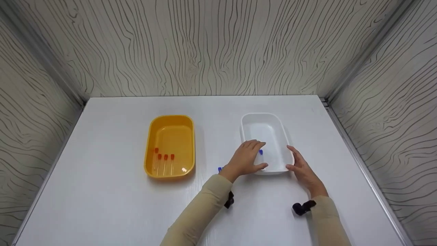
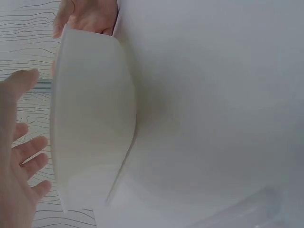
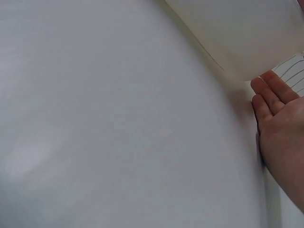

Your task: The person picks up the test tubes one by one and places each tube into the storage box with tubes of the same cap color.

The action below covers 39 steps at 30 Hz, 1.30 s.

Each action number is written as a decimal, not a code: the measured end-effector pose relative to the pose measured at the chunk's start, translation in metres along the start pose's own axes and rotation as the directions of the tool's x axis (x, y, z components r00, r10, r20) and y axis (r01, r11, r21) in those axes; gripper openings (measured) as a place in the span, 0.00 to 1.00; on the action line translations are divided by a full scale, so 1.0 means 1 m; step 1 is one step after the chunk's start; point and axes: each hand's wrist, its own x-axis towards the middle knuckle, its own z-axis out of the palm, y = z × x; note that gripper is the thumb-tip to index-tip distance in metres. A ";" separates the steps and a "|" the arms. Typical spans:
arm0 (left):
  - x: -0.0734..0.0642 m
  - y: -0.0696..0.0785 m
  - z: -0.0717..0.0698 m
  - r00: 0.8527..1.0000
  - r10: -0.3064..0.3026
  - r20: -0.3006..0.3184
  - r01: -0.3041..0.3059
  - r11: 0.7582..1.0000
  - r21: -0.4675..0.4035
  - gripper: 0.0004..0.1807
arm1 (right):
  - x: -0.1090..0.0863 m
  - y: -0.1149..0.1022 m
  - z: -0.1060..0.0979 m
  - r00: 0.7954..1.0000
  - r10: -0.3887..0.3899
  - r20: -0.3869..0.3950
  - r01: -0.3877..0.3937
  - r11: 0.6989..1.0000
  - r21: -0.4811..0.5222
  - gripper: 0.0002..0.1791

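Observation:
A white tray (image 1: 251,118) stands on the right of the table. My left hand (image 1: 244,160) is over its left near side, thumb and fingers spread apart with nothing between them. Just beside that hand, a tube with a blue cap (image 1: 261,152) shows inside the tray, its clear body hard to make out. My right hand (image 1: 304,171) grips the near right corner of the tray, thumb and fingers at the rim. In the right wrist view its fingers (image 3: 268,95) touch the tray's outside, thumb hidden.
On the left stands a yellow tray (image 1: 191,147) holding several clear tubes with red caps (image 1: 166,157). More blue caps (image 1: 220,169) peek out on the table beside my left wrist, mostly covered by it. Patterned panels (image 1: 205,48) wall in the table (image 1: 112,198).

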 end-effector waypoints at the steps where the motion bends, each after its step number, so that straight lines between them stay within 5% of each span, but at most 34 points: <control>1: -0.002 0.000 0.000 1.000 -0.001 -0.002 0.001 1.000 -0.005 0.38 | 0.000 0.000 0.000 1.000 0.004 -0.003 -0.004 1.000 0.001 0.44; 7: -0.016 -0.003 -0.004 1.000 0.008 -0.027 -0.009 0.998 -0.055 0.38 | -0.001 0.001 -0.001 1.000 0.011 0.011 -0.011 1.000 0.012 0.44; 20: -0.042 -0.028 -0.013 0.979 0.128 -0.162 -0.163 0.960 -0.229 0.38 | 0.000 0.000 -0.001 1.000 0.006 -0.003 -0.006 1.000 -0.029 0.43; 27: -0.064 -0.038 -0.005 0.984 0.082 -0.158 -0.127 0.944 -0.304 0.41 | 0.001 0.001 -0.001 1.000 -0.016 0.011 0.016 1.000 0.012 0.43; 33: -0.079 -0.045 0.000 0.987 0.077 -0.144 -0.114 0.954 -0.276 0.43 | 0.001 0.002 -0.001 1.000 -0.023 0.015 0.023 0.999 0.030 0.43; 39: -0.091 -0.051 0.001 0.996 0.015 -0.085 -0.039 0.956 -0.291 0.44 | 0.000 0.003 -0.002 1.000 -0.012 0.020 0.012 1.000 -0.001 0.44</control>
